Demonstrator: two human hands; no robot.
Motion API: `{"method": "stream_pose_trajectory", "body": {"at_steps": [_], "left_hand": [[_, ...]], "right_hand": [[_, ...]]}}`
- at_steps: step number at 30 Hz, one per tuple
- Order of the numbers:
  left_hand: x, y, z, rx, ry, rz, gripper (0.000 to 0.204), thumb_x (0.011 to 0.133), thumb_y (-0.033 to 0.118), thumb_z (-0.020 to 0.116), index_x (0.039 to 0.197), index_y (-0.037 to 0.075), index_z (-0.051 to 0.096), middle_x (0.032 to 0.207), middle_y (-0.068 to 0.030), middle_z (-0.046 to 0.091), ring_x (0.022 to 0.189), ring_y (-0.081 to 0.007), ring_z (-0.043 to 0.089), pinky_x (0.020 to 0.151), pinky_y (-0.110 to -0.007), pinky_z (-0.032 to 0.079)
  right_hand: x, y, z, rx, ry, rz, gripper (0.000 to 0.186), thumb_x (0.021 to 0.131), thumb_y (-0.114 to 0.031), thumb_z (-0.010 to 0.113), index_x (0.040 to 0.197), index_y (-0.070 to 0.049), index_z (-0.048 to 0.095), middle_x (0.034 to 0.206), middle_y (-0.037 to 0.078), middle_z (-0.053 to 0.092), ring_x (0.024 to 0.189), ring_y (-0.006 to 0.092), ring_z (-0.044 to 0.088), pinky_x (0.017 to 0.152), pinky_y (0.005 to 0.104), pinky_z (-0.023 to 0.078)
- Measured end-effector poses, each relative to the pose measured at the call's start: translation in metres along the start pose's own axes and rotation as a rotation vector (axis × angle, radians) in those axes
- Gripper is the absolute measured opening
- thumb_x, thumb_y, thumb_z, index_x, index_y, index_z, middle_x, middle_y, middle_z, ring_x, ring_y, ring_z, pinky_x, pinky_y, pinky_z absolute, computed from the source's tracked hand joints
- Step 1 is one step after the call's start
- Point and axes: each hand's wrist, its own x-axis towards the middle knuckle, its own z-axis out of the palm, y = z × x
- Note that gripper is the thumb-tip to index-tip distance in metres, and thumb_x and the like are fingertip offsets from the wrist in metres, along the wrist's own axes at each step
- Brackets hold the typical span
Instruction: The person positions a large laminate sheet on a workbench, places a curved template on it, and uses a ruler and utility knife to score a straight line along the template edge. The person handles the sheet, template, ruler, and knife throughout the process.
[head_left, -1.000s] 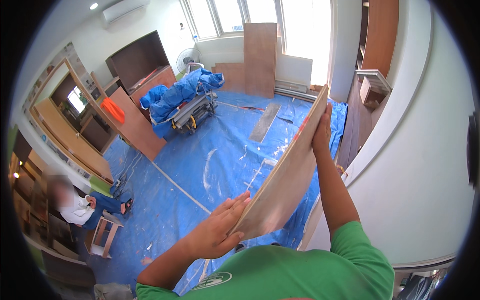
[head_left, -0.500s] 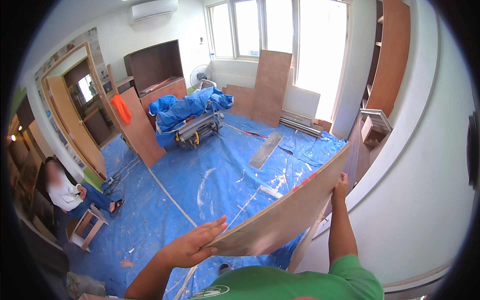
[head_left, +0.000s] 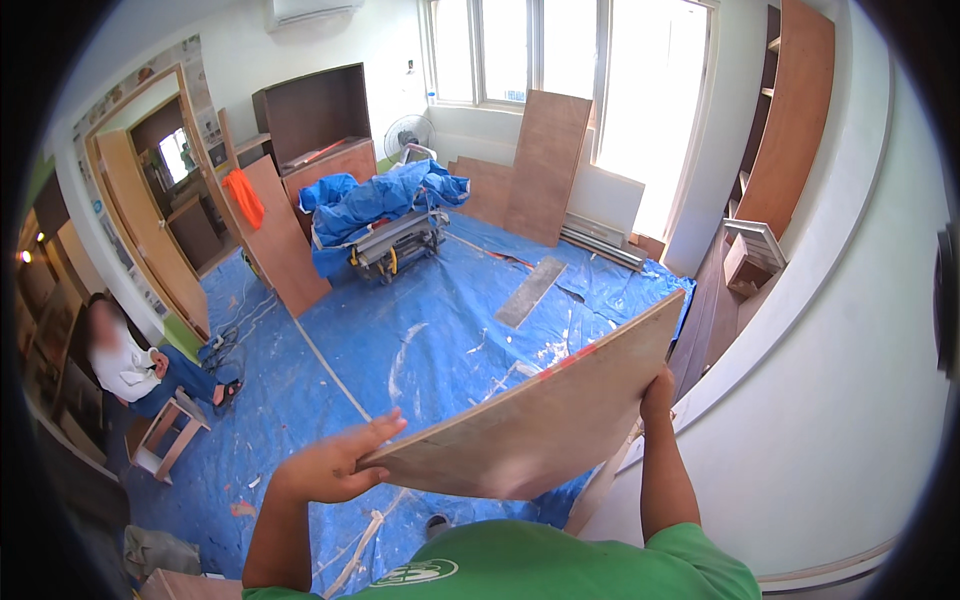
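A large plywood sheet point(head_left: 540, 420) is held up in front of my green shirt, tilted so that its right end stands higher and farther off. My left hand point(head_left: 340, 458) grips its near left corner, the thumb below and the fingers stretched along the top edge. On the right edge, my right hand point(head_left: 657, 394) is closed round the board, its fingertips partly hidden behind it. A red mark shows on the board's far edge. The sheet hides part of the floor below it.
Blue tarpaulin point(head_left: 440, 340) covers the floor. A tarp-draped machine point(head_left: 390, 215) stands ahead, with a loose plank point(head_left: 530, 292) right of it. Plywood panels point(head_left: 548, 165) lean under the windows. A seated person point(head_left: 135, 365) is at left on a wooden stool point(head_left: 170, 440). A white wall point(head_left: 800, 430) runs close at right.
Both hands and the plywood sheet have shifted left. The left hand's fingers have blurred with motion, and my view has turned slightly. The seated person stays in place.
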Motion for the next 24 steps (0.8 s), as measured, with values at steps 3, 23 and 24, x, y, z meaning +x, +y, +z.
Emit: {"method": "stream_pose_trajectory", "body": {"at_steps": [3,23,24], "left_hand": [[0.007,0.020,-0.009,0.099,0.118,0.015,0.072,0.093,0.023,0.076,0.153,-0.001,0.044,0.162,-0.0219,0.040,0.150,-0.0349,0.039,0.122,-0.042,0.032],[-0.004,0.008,0.018,0.219,0.403,-0.142,0.071,0.088,0.050,0.077,0.137,0.001,0.062,0.141,-0.0230,0.062,0.132,-0.0378,0.058,0.111,-0.043,0.045],[-0.006,0.009,0.018,0.214,0.412,-0.153,0.071,0.089,0.051,0.077,0.137,0.001,0.062,0.141,-0.0228,0.062,0.132,-0.0379,0.058,0.112,-0.043,0.045]], "right_hand": [[0.002,0.008,0.002,0.049,0.011,0.024,0.041,0.103,-0.028,0.043,0.104,0.002,0.070,0.096,0.015,0.072,0.088,0.0222,0.064,0.081,0.0375,0.050],[-0.025,-0.015,0.072,0.130,-0.150,0.185,0.053,0.108,-0.043,0.048,0.109,0.003,0.073,0.100,0.009,0.072,0.089,0.0159,0.062,0.083,0.0314,0.048],[-0.025,-0.015,0.075,0.134,-0.131,0.200,0.053,0.108,-0.043,0.048,0.109,0.003,0.073,0.100,0.008,0.072,0.089,0.0159,0.062,0.083,0.0314,0.048]]}}
